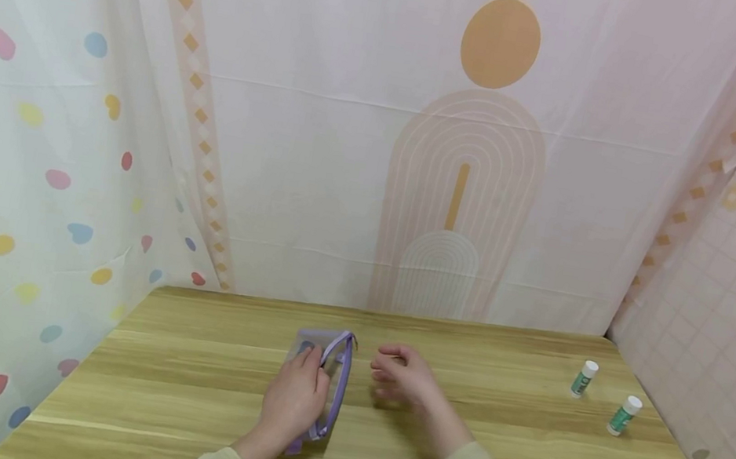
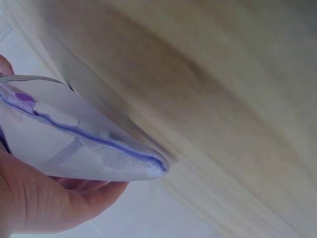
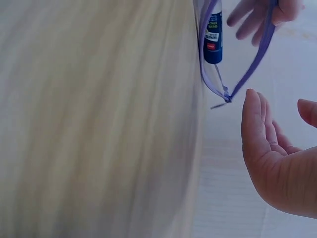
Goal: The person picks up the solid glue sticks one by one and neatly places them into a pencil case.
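A see-through mesh zip pouch (image 1: 341, 388) with purple trim stands on the table, its zipped mouth spread toward the right. My left hand (image 1: 294, 401) grips it by the side, thumb over the purple edge and fingers behind the mesh. Inside the mouth a blue glue stick (image 3: 213, 39) shows in the right wrist view. Just right of the pouch, my right hand (image 1: 406, 378) is held with fingers loosely bent and nothing in them. Its fingertips (image 3: 251, 96) are close to the zip's end in the right wrist view.
Two green glue sticks with white caps, one farther back (image 1: 584, 379) and one nearer (image 1: 624, 415), stand at the table's right side. Patterned curtains (image 1: 303, 188) hang behind and along both sides of the wooden table (image 1: 190, 369).
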The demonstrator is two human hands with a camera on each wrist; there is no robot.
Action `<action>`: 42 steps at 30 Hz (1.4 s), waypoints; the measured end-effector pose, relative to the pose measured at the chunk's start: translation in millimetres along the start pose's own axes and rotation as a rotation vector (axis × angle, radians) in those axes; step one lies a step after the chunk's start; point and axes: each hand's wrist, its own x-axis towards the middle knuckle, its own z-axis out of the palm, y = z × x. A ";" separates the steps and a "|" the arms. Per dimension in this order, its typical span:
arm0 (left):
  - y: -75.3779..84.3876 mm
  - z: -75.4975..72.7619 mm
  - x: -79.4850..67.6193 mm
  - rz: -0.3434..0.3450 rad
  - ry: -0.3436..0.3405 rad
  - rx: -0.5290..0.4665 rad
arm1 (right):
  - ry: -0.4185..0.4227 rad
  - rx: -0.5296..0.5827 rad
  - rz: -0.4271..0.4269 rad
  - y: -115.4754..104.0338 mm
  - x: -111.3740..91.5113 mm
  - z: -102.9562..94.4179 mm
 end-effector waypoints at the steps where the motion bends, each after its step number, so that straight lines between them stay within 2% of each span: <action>1: 0.1 -0.2 -0.2 0.001 0.000 -0.001 | -0.006 -0.017 -0.010 -2.0 -1.8 -2.4; 6: 0.8 -1.3 -0.4 0.009 0.005 -0.008 | -0.027 -0.078 -0.052 -8.9 -8.3 -14.8; 21: -1.2 0.7 -1.3 0.003 -0.004 -0.007 | -0.005 -0.271 -0.192 -24.6 -31.7 -48.8; 27: -0.7 0.0 -0.8 -0.005 -0.005 -0.012 | 0.046 -0.395 -0.245 -25.7 -39.0 -66.4; 34: 1.5 -2.5 -1.3 -0.007 -0.004 -0.023 | 0.135 -0.610 -0.311 -28.8 -51.1 -87.5; 42: 1.9 -2.9 -1.5 -0.019 -0.008 -0.040 | 0.180 -0.688 -0.388 -24.2 -61.3 -112.7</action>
